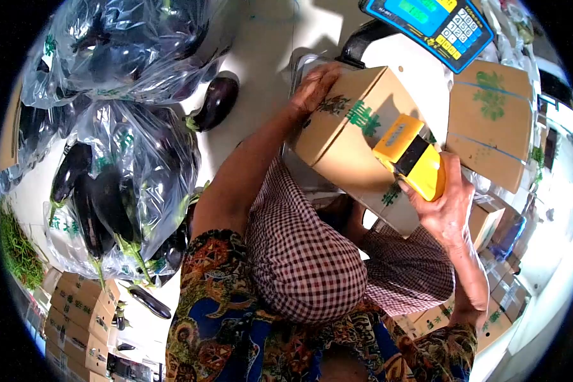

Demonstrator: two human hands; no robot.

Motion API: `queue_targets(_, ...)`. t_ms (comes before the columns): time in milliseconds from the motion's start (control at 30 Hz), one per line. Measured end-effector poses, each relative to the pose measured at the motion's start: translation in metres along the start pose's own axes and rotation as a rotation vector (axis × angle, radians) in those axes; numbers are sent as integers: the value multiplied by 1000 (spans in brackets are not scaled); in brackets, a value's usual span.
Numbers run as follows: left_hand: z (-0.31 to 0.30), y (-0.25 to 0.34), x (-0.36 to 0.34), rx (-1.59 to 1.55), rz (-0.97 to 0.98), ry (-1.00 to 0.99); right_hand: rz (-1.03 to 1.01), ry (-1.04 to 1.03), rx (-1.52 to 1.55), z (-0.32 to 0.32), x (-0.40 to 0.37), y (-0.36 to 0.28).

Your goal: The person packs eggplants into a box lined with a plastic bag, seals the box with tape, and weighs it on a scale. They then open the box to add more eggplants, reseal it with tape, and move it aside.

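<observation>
A brown cardboard box (pixel 337 127) with green printed characters sits tilted in front of me, above my knees. My left hand (pixel 316 87) grips its far left edge, with the fingertips partly out of sight. In my right hand (pixel 449 207) is a yellow tape dispenser (pixel 426 175), held against the right side of the box. The fingers wrap round the dispenser's near end, and its black middle part faces up.
A blue-framed digital scale display (pixel 426 25) stands behind the box. Another strapped carton (pixel 490 121) is on the right. Clear plastic bags of eggplants (pixel 102 197) fill the left side, with a loose eggplant (pixel 216 105) beside them. Stacked cartons (pixel 76 318) stand lower left.
</observation>
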State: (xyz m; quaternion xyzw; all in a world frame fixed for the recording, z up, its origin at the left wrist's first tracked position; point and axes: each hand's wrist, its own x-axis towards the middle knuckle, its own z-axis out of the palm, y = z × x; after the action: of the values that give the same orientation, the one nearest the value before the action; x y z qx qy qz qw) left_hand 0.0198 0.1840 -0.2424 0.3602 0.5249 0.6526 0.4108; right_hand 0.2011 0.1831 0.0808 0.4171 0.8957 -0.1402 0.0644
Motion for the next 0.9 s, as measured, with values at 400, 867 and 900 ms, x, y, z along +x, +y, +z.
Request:
queue_targets(400, 30, 162, -5, 458, 166, -70, -94, 86, 127, 2, -11, 23)
queue_targets(867, 30, 178, -5, 1130, -32, -123, -169, 53, -11, -14, -73, 126)
queue_targets(900, 29, 172, -4, 1143, -26, -78, -170, 60, 16, -11, -86, 145)
